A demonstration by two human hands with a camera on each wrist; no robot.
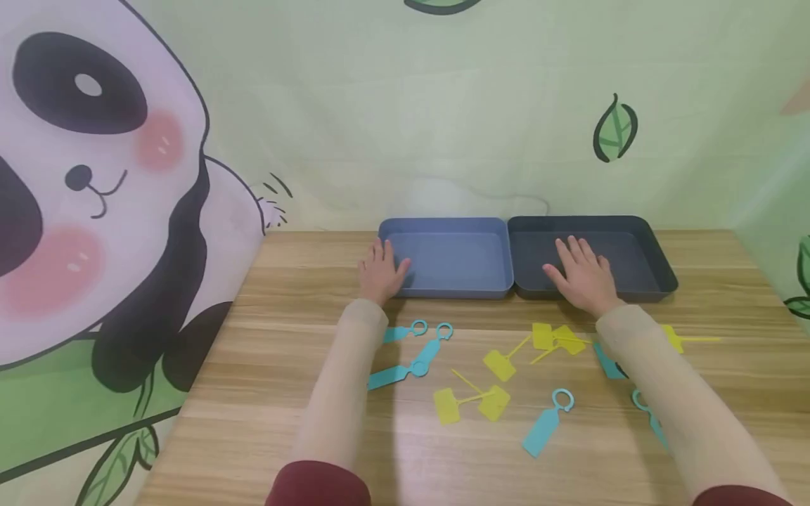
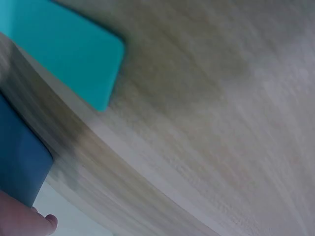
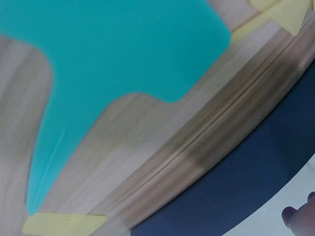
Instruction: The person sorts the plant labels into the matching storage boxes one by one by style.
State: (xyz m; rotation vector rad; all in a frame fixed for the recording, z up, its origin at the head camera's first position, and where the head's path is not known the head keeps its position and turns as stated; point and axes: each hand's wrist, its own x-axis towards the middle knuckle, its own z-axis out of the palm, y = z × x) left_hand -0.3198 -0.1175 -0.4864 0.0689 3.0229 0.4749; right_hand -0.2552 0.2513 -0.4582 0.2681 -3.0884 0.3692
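My left hand (image 1: 381, 274) is at the left end of a shallow blue tray (image 1: 458, 254), fingers spread and extended. My right hand (image 1: 583, 280) reaches over the front rim of a dark navy tray (image 1: 635, 256), its fingers straight too. I cannot tell whether either hand touches its tray. Teal tags with ring ends, one of them (image 1: 542, 430) in front, lie on the table. Among them are yellow flag-shaped ties (image 1: 500, 365) with thin tails. A teal tag (image 2: 69, 49) looms in the left wrist view, and another teal piece (image 3: 123, 44) fills much of the right wrist view.
Both trays stand side by side at the back of the wooden table (image 1: 253, 393), against a cloth backdrop (image 1: 354, 126) printed with a panda and leaves. Several tags lie near or partly under the forearms, such as a teal one (image 1: 658, 427) by the right sleeve.
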